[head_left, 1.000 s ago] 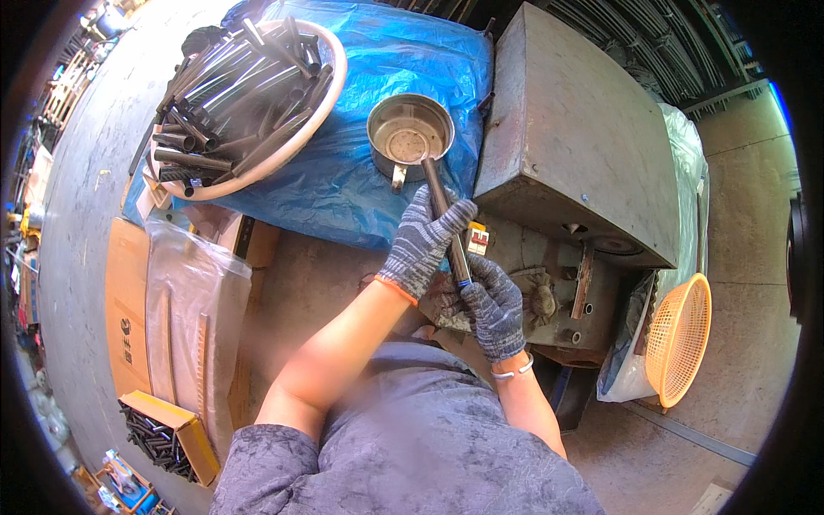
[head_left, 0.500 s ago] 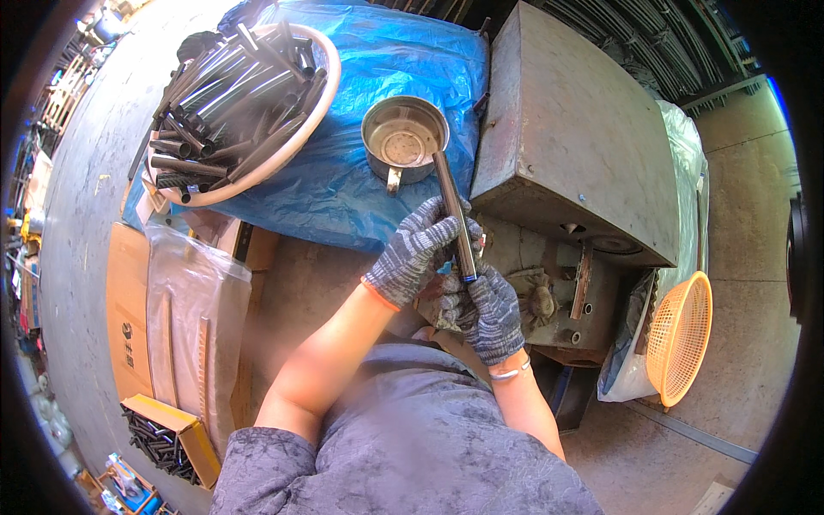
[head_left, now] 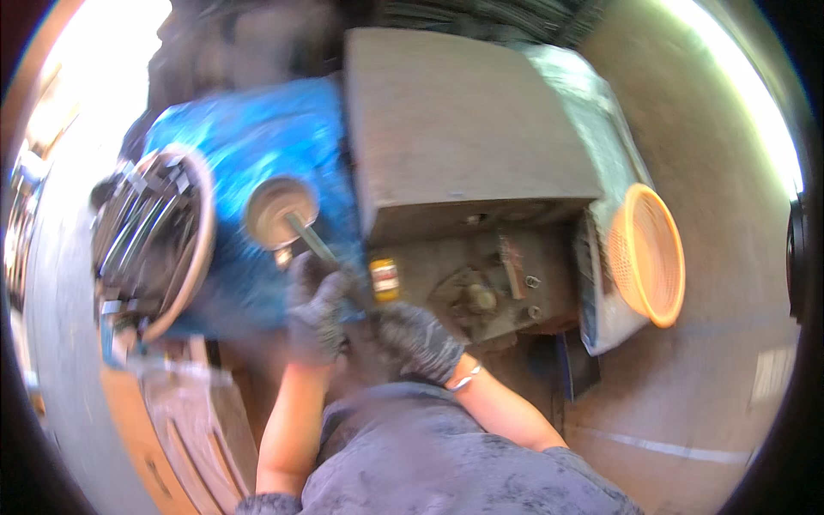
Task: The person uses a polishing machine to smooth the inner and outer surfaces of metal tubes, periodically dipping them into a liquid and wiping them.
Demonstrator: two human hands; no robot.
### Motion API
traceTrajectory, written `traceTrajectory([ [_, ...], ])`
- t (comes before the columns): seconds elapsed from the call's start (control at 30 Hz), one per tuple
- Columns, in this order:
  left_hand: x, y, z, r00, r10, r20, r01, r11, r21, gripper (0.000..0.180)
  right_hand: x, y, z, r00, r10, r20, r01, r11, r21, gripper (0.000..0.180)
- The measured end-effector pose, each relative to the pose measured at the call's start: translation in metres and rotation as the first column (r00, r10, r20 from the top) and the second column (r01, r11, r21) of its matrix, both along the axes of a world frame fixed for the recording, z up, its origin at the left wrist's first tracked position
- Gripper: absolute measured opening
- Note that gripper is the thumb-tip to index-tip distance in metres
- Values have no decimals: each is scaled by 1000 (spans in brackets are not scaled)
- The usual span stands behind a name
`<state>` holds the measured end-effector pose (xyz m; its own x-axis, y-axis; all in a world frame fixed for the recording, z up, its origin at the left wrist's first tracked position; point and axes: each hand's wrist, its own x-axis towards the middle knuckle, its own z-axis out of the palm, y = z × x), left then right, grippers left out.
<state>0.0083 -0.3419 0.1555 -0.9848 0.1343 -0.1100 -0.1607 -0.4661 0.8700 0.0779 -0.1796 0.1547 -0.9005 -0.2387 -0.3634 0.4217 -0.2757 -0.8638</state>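
Grey tube [head_left: 310, 237], apparently unfinished | left hand [head_left: 316, 311]: fingers clamped it | right hand [head_left: 419, 343]: blurred, couldn't tell | tubes [head_left: 142, 236] filled basket [head_left: 205, 236]

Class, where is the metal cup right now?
In the head view, the metal cup sits left of centre on the blue sheet, between the pale basket and the metal box, just beyond the left hand. The held tube's tip visually overlaps it.

Tubes [head_left: 142, 236] in basin [head_left: 206, 223], left; pan [head_left: 261, 213] on sheet [head_left: 249, 129]; box [head_left: 463, 120] right of pan; colander [head_left: 620, 249] farther right.
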Motion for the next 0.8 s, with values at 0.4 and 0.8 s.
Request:
traceTrajectory([
  [0.4, 18, 61, 18, 562, -672, -483, -105, 522, -847, 50, 51, 82, 12, 891, -453, -16, 452, 885, 115, 21],
  [0.8, 26, -10, 3, 756, -478, -447, -152, 537, -830, 52, 54, 359, 56, 522, -846, 104, 778, 422, -466, 45],
])
